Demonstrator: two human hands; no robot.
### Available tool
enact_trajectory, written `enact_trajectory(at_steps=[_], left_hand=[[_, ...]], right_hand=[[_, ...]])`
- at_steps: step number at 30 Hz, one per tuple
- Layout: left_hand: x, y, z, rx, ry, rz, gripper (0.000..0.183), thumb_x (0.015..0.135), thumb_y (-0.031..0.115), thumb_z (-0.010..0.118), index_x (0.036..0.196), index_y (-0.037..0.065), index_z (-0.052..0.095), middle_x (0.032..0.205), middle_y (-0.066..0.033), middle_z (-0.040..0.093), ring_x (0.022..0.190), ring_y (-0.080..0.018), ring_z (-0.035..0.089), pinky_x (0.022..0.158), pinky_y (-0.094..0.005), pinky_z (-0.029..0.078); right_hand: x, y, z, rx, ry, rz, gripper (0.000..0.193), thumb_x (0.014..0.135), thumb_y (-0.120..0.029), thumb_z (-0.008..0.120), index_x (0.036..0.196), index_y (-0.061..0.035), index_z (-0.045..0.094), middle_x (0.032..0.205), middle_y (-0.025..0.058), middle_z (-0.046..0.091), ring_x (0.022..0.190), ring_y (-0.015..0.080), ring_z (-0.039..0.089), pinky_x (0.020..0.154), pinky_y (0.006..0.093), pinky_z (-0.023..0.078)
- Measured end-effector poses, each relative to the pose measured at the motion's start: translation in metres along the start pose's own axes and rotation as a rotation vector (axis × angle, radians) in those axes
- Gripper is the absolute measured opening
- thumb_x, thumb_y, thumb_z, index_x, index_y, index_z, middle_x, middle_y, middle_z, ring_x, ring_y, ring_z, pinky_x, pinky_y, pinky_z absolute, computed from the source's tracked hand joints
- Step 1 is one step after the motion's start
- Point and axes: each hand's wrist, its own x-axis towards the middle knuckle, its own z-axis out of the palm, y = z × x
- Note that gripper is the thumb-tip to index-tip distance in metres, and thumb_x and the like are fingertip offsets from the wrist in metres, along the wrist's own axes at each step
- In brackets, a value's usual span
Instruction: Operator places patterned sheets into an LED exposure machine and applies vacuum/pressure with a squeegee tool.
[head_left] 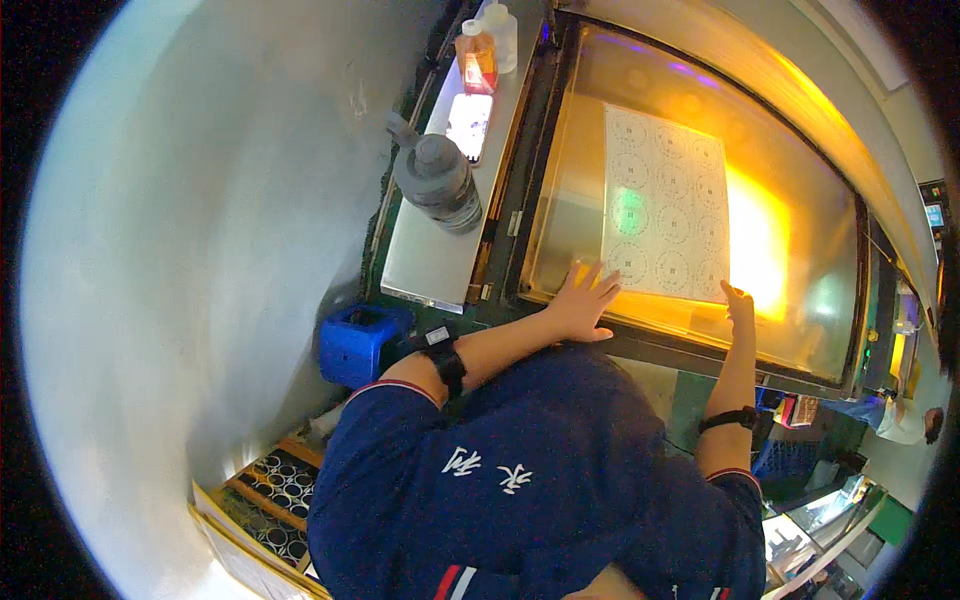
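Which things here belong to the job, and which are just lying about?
Apparently part of the job:
pale patterned sheet, left hand and right hand at its lower corners
amber-lit panel beneath it

Apparently just lying about:
large grey bottle
lit phone
orange bottle
blue container

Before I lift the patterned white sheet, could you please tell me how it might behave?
The white sheet looks thin, so it is probably light and may flex when lifted. Lying over a smooth-looking panel, it would likely slide easily.
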Motion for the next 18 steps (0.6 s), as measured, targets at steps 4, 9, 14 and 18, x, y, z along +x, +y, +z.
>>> enact_trajectory(at_steps=[4,9,14,18], left_hand=[[-0.013,-0.007,-0.004,-0.007,-0.058,0.033,0.089,0.085,0.061,0.056,0.150,0.005,0.034,0.162,-0.0095,0.018,0.149,-0.0382,0.013,0.114,-0.0686,0.006],[-0.037,-0.013,-0.008,0.007,-0.082,0.039,0.086,0.087,0.059,0.055,0.150,0.005,0.034,0.162,-0.0079,0.017,0.148,-0.0388,0.014,0.114,-0.0683,0.005],[-0.026,0.014,-0.003,-0.079,-0.180,0.174,0.078,0.088,0.057,0.055,0.146,0.006,0.041,0.159,-0.0114,0.028,0.146,-0.0425,0.018,0.114,-0.0667,0.008],[-0.008,0.065,0.019,-0.026,-0.046,0.375,0.068,0.084,0.046,0.063,0.138,0.006,0.049,0.152,-0.0171,0.037,0.140,-0.0440,0.030,0.112,-0.0630,0.019]], right_hand=[[-0.014,0.030,-0.004,-0.027,-0.112,0.111,0.066,0.076,-0.058,0.075,0.105,-0.0004,0.063,0.076,0.0078,0.061,0.058,0.0146,0.057,0.046,0.0284,0.043],[-0.132,0.027,-0.002,0.132,-0.288,0.110,0.048,0.087,-0.056,0.065,0.091,-0.0081,0.062,0.066,0.0009,0.054,0.048,0.0130,0.047,0.045,0.0252,0.040],[-0.265,0.124,0.032,0.586,-0.031,0.249,0.043,0.091,-0.045,0.063,0.102,-0.0036,0.063,0.077,0.0044,0.062,0.060,0.0173,0.060,0.050,0.0283,0.044],[-0.396,0.215,0.077,0.881,0.473,0.376,0.037,0.096,-0.037,0.060,0.100,-0.0002,0.066,0.086,0.0014,0.065,0.076,0.0122,0.058,0.066,0.0276,0.046]])
